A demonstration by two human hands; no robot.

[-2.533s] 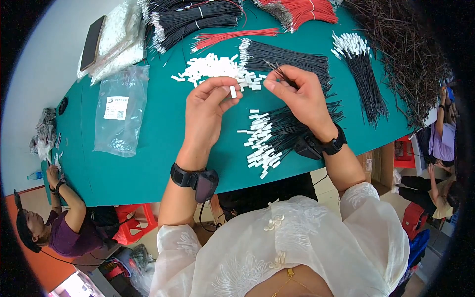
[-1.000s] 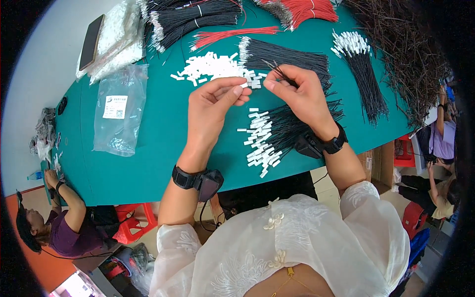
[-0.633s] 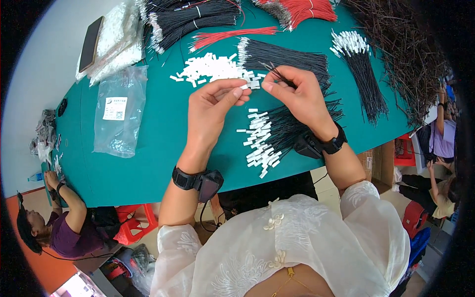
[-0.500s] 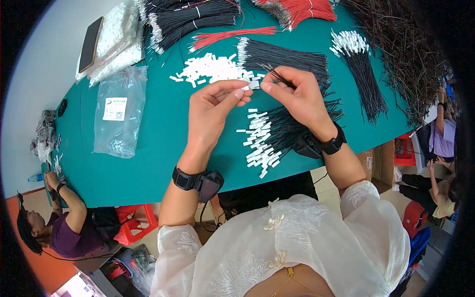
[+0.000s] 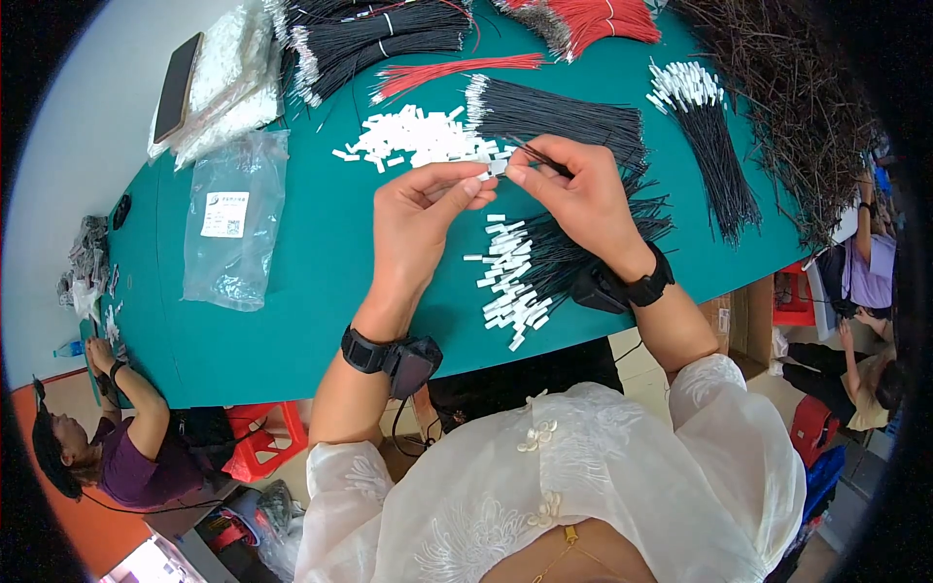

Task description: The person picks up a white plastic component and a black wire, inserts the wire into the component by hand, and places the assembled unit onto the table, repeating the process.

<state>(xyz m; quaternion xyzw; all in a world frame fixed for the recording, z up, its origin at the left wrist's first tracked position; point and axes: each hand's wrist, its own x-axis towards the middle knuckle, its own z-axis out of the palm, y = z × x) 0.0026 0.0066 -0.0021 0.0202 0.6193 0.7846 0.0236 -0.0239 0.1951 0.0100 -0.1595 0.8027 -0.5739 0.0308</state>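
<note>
Above the green table, my left hand [image 5: 428, 209] pinches a small white connector housing [image 5: 498, 167] between thumb and fingers. My right hand [image 5: 575, 189] is closed on several thin black wires [image 5: 533, 153], thumb and forefinger at the housing's right side. Whether a wire end sits inside the housing is hidden by the fingers. Beyond my hands lies a heap of loose white housings [image 5: 413, 134]. Below my right hand, black wires with white housings on their ends [image 5: 515, 282] are spread on the table. A bundle of black wires with bare ends [image 5: 559, 112] lies behind.
Red wires [image 5: 457, 73] and tied black wire bundles [image 5: 389, 44] lie at the back. A finished-looking wire bunch [image 5: 714, 146] and a brown tangle [image 5: 787, 107] are to the right. Left are a clear plastic bag [image 5: 233, 262] and a phone [image 5: 180, 87]. A co-worker [image 5: 136, 428] sits left.
My right hand has come slightly left and down, its fingertips closer to the white housing. The black wires in it now lie flatter. My left hand has barely moved.
</note>
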